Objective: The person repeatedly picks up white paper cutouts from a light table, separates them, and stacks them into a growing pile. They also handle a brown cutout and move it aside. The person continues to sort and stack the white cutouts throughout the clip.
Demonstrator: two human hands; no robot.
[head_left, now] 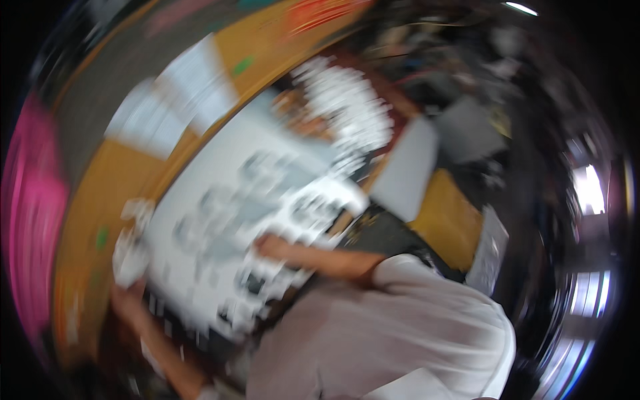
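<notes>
A big white sheet (233, 213) with grey blurry marks lies on the yellow desk (100, 193), both hands touch it, but blur hides their grip.

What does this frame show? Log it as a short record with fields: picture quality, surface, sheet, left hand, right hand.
picture quality: heavy motion blur, tilted view
surface: orange-brown table
sheet: large white printed sheet with grey patches, lying flat
left hand: left hand at the sheet's near-left edge; grip unclear
right hand: right hand resting on the sheet, pale sleeve behind it
other: white papers farther back; pink shape at left rim
</notes>
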